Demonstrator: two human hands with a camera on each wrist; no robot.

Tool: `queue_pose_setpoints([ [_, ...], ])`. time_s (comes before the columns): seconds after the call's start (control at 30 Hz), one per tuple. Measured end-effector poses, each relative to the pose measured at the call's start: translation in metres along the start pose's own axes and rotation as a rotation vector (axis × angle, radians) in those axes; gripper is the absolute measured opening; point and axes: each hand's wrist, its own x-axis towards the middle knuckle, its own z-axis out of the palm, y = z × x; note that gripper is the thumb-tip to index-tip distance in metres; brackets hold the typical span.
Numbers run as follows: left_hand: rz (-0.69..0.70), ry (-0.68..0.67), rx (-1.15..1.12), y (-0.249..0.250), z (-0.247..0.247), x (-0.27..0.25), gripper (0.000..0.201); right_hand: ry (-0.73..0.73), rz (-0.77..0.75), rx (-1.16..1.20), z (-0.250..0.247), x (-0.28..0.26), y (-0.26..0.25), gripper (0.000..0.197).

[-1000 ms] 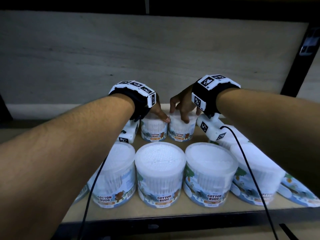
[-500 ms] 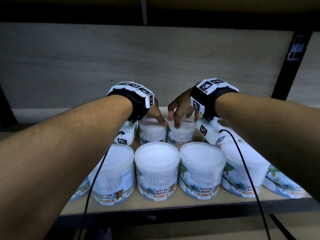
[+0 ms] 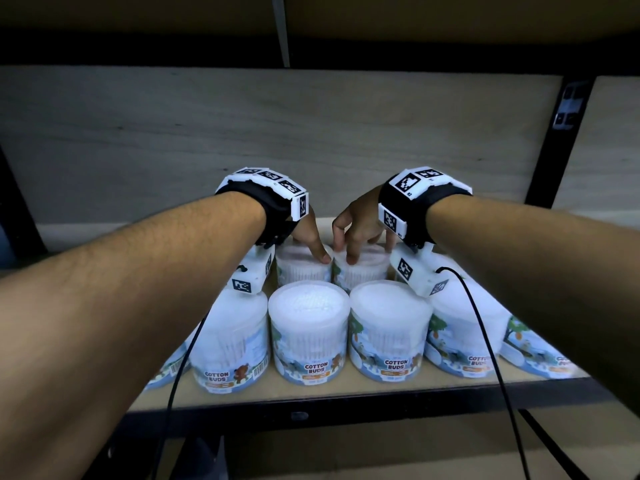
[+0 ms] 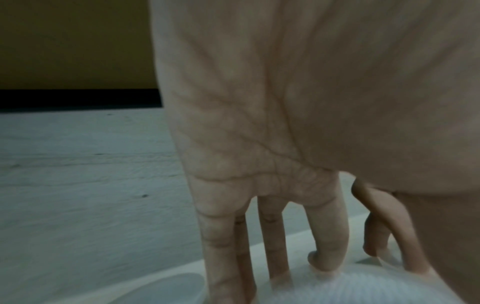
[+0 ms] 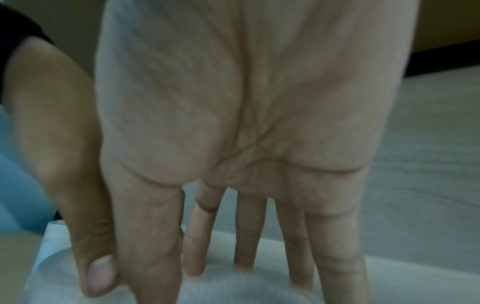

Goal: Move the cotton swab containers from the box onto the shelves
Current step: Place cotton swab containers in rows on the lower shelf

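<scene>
Here, the left hand point(image 3: 310, 233) clasps the left rear cotton-bud tub point(image 3: 301, 271) by its lid, fingers point(image 4: 275, 246) spread; the right hand point(image 3: 356, 223) likewise clasps the right rear cotton-bud tub point(image 3: 367, 273) on the shelf point(image 3: 346, 389).

- A front row of cotton swab containers point(image 3: 308, 334) stood along the shelf's point(image 3: 346, 388) front edge.
- Behind it, the back-left container point(image 3: 301, 273) and the back-right container point(image 3: 365, 275) stood side by side.
- The left hand point(image 3: 310, 233) sat atop the former, the right hand point(image 3: 356, 223) atop the latter.
</scene>
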Motion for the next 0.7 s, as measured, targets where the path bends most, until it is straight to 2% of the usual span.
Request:
queue_pose_setpoints([
  [0.47, 0.036, 0.064, 0.068, 0.005, 0.009, -0.027, 0.064, 0.02, -0.053, 0.017, 0.009, -0.015, 0.004, 0.037],
  [0.7, 0.059, 0.028, 0.017, 0.001, 0.01, -0.036, 0.063, 0.007, -0.023, 0.013, 0.011, -0.02, 0.004, 0.038],
])
